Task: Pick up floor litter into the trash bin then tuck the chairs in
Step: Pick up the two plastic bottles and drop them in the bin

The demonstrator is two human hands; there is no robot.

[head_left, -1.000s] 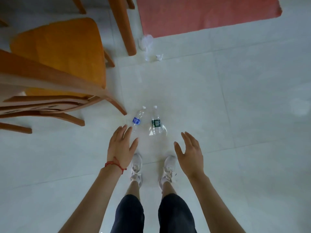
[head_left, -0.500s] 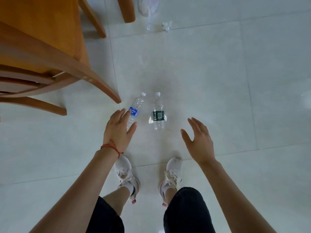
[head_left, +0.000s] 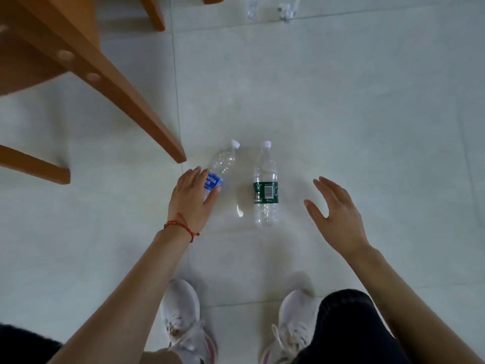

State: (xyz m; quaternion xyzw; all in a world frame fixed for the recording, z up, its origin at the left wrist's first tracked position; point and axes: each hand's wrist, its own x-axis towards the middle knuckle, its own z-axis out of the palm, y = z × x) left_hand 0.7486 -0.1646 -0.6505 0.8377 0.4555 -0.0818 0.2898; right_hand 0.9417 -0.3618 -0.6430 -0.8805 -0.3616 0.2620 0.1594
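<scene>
Two clear plastic bottles with white caps lie side by side on the pale tiled floor, caps pointing away from me. My left hand (head_left: pixel 190 198), with a red string at the wrist, lies over the lower half of the blue-labelled bottle (head_left: pixel 223 160). Its fingers are fairly straight and its thumb rests beside the label. The green-labelled bottle (head_left: pixel 265 179) lies untouched just to the right. Right of that bottle, my right hand (head_left: pixel 337 214) hovers with fingers spread and holds nothing.
A wooden chair's slanted leg (head_left: pixel 126 101) ends on the floor just left of the blue-labelled bottle. At the top edge lie a crumpled clear plastic piece (head_left: pixel 252 7) and a white paper scrap (head_left: pixel 288 9). My white shoes (head_left: pixel 183 319) stand below the bottles.
I have bent lower, so the bottles look larger. My left hand has moved forward onto the blue-labelled bottle. My right hand stays spread beside the green-labelled one.
</scene>
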